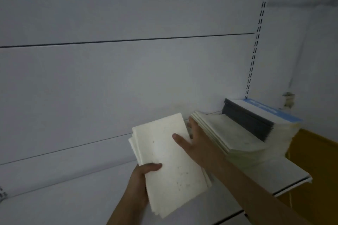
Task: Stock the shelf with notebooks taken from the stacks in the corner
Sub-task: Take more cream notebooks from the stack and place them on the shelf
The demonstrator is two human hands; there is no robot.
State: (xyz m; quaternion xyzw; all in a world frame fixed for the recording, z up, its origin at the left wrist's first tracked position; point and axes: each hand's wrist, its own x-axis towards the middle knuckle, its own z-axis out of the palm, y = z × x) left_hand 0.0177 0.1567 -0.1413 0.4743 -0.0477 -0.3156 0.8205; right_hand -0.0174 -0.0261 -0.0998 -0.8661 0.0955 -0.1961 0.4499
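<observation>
Left hand (140, 175) grips notebooks (170, 160) above white shelf (73, 197) against panelled wall (109, 78).

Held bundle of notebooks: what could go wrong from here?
1. The held bundle is fanned at its edges; the left hand grips only the near corner, so notebooks might slide out.
2. The right hand sits against the leaning stack; nudging it could topple notebooks.

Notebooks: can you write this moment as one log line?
left hand: grips notebook bundle | right hand: on bundle | stacks: in shelf corner
</observation>
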